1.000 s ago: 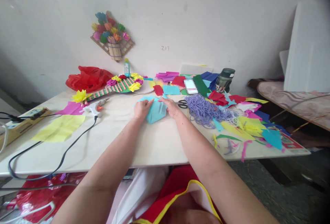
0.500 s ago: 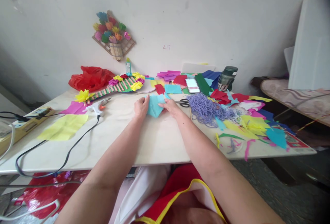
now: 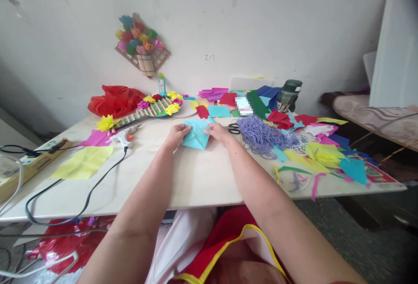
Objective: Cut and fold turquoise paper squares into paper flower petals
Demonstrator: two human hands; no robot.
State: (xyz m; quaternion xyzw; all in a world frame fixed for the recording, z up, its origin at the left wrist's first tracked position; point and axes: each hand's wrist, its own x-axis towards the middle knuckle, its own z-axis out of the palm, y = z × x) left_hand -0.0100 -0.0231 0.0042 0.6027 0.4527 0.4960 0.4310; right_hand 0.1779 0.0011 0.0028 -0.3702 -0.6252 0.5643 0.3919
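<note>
A creased sheet of light-blue crepe paper (image 3: 197,135) is stretched between my two hands, just above the middle of the table. My left hand (image 3: 177,136) pinches its left edge, thumb on top. The opposite edge is gripped by my right hand (image 3: 219,133), fingers closed on the paper. Black-handled scissors (image 3: 234,129) lie just right of my right hand, their blades partly hidden. Behind the paper are a flat blue paper piece (image 3: 219,111) and a red piece (image 3: 202,111).
To the left lie a glue gun (image 3: 126,137) with its cord, yellow paper (image 3: 83,163) and a power strip (image 3: 32,162). A flower-trimmed green craft (image 3: 146,116) sits behind. On the right are purple yarn (image 3: 259,136), paper scraps (image 3: 326,157) and a dark bottle (image 3: 289,96).
The blue paper has been spread wider as my left hand shifted slightly left and its fingers closed on the edge. The camera view has moved slightly.
</note>
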